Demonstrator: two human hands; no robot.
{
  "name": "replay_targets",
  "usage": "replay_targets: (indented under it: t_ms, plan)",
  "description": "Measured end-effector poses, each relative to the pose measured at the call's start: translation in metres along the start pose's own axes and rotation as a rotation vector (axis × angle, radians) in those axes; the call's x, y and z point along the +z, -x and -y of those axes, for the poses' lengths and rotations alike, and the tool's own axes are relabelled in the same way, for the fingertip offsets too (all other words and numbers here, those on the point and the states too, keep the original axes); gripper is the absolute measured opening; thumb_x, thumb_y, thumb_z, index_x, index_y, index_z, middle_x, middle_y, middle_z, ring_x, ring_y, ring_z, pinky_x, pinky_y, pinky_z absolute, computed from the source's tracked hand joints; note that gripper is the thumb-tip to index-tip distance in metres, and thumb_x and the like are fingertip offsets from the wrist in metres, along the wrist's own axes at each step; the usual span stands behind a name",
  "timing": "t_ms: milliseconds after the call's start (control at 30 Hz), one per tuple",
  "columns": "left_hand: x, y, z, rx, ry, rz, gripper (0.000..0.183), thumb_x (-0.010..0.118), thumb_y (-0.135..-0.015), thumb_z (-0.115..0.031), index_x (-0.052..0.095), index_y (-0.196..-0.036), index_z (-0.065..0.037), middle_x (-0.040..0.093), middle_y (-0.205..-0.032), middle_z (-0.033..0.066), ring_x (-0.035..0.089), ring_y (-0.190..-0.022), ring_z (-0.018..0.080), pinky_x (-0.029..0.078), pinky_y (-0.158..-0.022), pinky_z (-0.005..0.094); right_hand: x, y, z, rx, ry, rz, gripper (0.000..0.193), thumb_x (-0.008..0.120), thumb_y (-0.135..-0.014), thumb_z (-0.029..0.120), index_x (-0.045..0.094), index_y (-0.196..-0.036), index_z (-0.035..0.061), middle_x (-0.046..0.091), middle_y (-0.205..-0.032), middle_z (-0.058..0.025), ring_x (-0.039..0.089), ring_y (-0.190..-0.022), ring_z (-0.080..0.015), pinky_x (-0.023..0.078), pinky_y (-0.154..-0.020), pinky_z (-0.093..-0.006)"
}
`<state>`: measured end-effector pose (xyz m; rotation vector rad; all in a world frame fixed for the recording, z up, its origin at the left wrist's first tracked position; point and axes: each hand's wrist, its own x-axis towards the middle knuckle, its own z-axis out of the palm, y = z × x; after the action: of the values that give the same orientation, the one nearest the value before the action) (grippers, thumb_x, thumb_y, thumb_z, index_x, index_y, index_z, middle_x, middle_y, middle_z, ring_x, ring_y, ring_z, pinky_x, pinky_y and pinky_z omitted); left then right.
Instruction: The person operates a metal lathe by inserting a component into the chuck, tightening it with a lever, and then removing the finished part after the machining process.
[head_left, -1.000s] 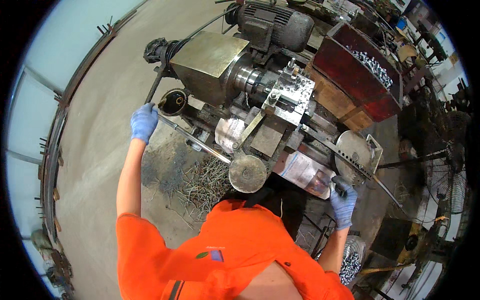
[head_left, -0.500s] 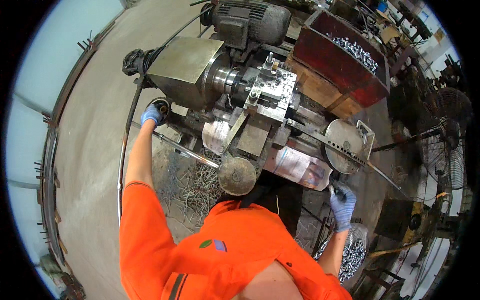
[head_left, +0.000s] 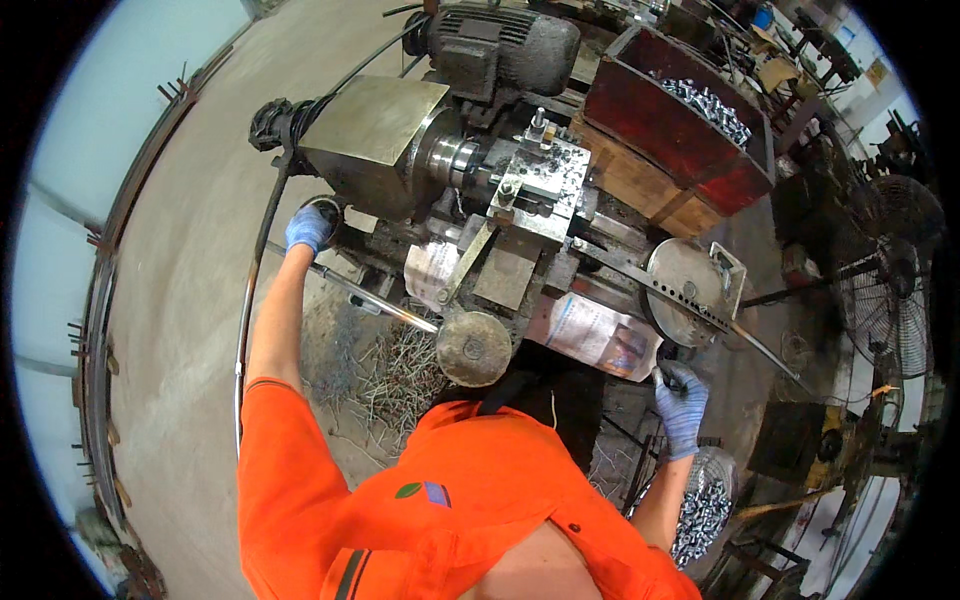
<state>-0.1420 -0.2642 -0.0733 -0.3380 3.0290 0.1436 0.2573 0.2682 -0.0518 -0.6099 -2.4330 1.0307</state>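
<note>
My left hand (head_left: 308, 230), in a blue glove, lies curled over a round dark handwheel (head_left: 329, 213) at the left end of a small lathe, hiding part of its rim. My right hand (head_left: 681, 407), gloved with blackened fingertips, is closed beside the corner of a printed sheet (head_left: 605, 338) at the machine's front right. What its fingers hold, if anything, cannot be made out. Between the hands are the lathe's headstock (head_left: 370, 125), its shiny chuck (head_left: 452, 161) and a tool block (head_left: 545, 185) strewn with dark chips. A round metal disc (head_left: 474, 349) sits close to my body.
A dark red bin (head_left: 680, 125) of small metal parts stands on a wooden crate at the back right. A wire basket (head_left: 706, 510) of similar parts is below my right forearm. Metal shavings (head_left: 395, 385) cover the floor under the lathe. A long rod (head_left: 770, 355) juts out right, near a fan (head_left: 890, 290).
My left hand has turned further over the handwheel, covering more of it. My right hand has shifted slightly left, still by the sheet's corner.
</note>
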Motion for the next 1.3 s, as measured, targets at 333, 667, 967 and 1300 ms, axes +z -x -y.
replay_targets:
  t_ms: [333, 667, 967, 1300]
  plan:
    - [-0.006, 0.001, 0.001, -0.006, -0.106, 0.001, 0.034, 0.063, -0.079, -0.033, 0.067, -0.105, -0.011, 0.065, -0.107, 0.0161, 0.062, -0.1, 0.0346, 0.049, -0.087, 0.043, -0.008, 0.009, -0.004, -0.025, 0.055, -0.057, 0.017, 0.076, -0.07, 0.005, 0.07, -0.086, 0.0022, 0.07, -0.086, -0.0096, 0.066, -0.079, -0.018, 0.051, -0.077, -0.0296]
    - [-0.01, 0.015, 0.013, 0.054, 0.081, -0.003, 0.037, 0.057, -0.083, -0.037, 0.066, -0.105, -0.009, 0.063, -0.108, 0.0187, 0.06, -0.102, 0.0372, 0.047, -0.089, 0.0443, -0.005, 0.01, -0.011, 0.0, -0.012, -0.012, 0.018, 0.076, -0.071, 0.005, 0.07, -0.087, 0.0011, 0.07, -0.084, -0.0098, 0.066, -0.078, -0.0171, 0.05, -0.077, -0.029]
    - [-0.08, 0.093, 0.023, 0.016, 0.367, -0.275, 0.036, 0.049, -0.091, -0.035, 0.066, -0.103, -0.006, 0.068, -0.084, 0.0161, 0.066, -0.078, 0.0325, 0.051, -0.073, 0.0413, -0.013, 0.014, -0.021, 0.004, 0.034, -0.076, 0.018, 0.078, -0.07, 0.007, 0.07, -0.084, 0.0006, 0.07, -0.082, -0.0097, 0.064, -0.074, -0.0159, 0.051, -0.073, -0.0295]
    - [-0.146, 0.083, -0.042, 0.438, 0.404, -0.824, 0.029, 0.053, -0.091, -0.035, 0.066, -0.109, -0.017, 0.068, -0.081, 0.0106, 0.065, -0.073, 0.0297, 0.051, -0.065, 0.0381, -0.016, 0.016, -0.012, 0.002, 0.057, -0.096, 0.017, 0.079, -0.07, 0.01, 0.07, -0.083, 0.0017, 0.07, -0.082, -0.0093, 0.065, -0.073, -0.0163, 0.05, -0.072, -0.029]
